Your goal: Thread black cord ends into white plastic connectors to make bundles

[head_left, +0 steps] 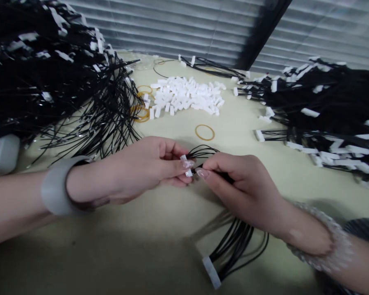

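My left hand (162, 164) pinches a small white connector housing (189, 172) between thumb and fingers. Thin black wires (203, 150) run from that housing toward my right hand (240, 184), which is closed on them close to the housing, thumb and forefinger pressed together. Below my right hand the bundle of black wires (238, 241) hangs down to a longer white connector (212, 272) at its other end. My fingers hide part of the small housing, so I cannot see which wires are seated in it.
Loose white connector housings (187, 94) lie heaped at the back. A rubber band (204, 132) lies before them. Black wires with bare ends (110, 110) pile up at left, beside a white box (3, 155). Wire harnesses with white connectors (326, 106) are stacked at right.
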### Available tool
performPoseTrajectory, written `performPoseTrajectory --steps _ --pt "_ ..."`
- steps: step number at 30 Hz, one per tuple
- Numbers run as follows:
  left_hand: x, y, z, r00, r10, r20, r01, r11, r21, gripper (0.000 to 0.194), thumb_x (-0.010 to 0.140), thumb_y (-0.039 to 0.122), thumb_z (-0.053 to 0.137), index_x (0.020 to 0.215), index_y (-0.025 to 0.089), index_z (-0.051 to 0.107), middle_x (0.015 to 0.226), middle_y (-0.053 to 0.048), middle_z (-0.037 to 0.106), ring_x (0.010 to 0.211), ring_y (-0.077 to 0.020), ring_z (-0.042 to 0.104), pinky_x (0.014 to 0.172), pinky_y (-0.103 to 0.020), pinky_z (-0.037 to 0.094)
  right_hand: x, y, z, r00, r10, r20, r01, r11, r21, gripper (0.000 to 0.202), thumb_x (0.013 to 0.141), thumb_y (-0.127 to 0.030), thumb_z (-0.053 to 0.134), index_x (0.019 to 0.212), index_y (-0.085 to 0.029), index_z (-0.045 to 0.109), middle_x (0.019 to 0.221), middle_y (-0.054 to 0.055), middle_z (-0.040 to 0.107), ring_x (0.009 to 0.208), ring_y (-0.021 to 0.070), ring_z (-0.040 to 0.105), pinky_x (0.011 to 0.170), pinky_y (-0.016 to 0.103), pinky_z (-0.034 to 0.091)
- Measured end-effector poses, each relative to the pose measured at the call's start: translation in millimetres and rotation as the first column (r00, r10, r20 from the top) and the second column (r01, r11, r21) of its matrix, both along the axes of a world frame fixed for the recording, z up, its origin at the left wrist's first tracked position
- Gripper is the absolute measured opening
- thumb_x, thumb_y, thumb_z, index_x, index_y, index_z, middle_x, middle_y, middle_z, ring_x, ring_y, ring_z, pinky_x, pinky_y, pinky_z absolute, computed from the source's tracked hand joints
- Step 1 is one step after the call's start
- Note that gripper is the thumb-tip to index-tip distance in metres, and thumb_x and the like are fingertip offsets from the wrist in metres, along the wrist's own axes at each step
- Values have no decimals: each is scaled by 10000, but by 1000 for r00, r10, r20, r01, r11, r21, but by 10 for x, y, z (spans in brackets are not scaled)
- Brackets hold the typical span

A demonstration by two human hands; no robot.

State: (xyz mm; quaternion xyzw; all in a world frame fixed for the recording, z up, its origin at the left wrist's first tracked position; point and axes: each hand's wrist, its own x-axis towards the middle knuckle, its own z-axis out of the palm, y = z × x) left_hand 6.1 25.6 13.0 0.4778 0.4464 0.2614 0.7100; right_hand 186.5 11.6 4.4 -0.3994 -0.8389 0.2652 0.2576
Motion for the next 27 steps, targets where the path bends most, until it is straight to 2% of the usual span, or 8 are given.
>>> performPoseTrajectory --steps 5,10,12,16,20,24,27 --pt "-4 -11 14 988 10 -153 9 992 125 89 737 68 577 695 139 609 576 25 632 527 -65 571 469 -128 449 16 -13 19 999 -30 -34 28 999 -38 177 821 -155 477 646 -167 501 518 -57 418 486 47 350 444 170 295" --pt "-20 8 1 991 -7 -135 32 982 185 96 788 121 538 713 148 590 562 24 631 419 -52 530 328 -104 363 33 -30 35 997 19 -68 -18 1000 5 142 833 -167 478 719 -180 561 570 -40 508 508 55 418 462 184 317" --pt "-24 15 -7 991 -8 -131 32 982 184 93 792 117 535 722 152 586 568 25 632 415 -49 530 316 -96 355 35 -33 35 997 16 -71 -16 1000 12 133 834 -167 479 753 -186 583 603 -33 550 517 57 446 464 185 327" --pt "-20 25 -11 993 0 -121 19 988 152 85 786 93 542 746 151 589 576 28 635 452 -51 558 327 -77 368 32 -33 22 998 7 -59 -6 1000 14 119 816 -147 497 794 -192 605 660 -31 602 538 55 487 484 177 354" --pt "-17 29 -23 995 25 -100 -17 997 80 65 778 98 559 746 143 594 571 27 637 466 -52 573 351 -72 399 19 -37 18 999 -36 -25 37 998 57 110 789 -129 523 723 -179 597 548 -55 543 465 37 425 434 171 309" --pt "-23 21 -34 998 33 -53 -32 999 27 27 753 124 592 756 143 610 609 9 651 549 -92 626 491 -154 524 0 -49 19 996 -87 -4 87 993 73 135 798 -173 522 675 -175 577 513 -53 517 448 39 400 418 175 299" --pt "-20 16 -21 998 42 -44 -43 999 -14 40 737 112 595 742 143 621 616 6 656 574 -103 638 556 -197 551 -11 -52 8 993 -121 9 120 989 92 142 792 -184 525 655 -176 564 501 -54 507 444 41 386 413 179 296"
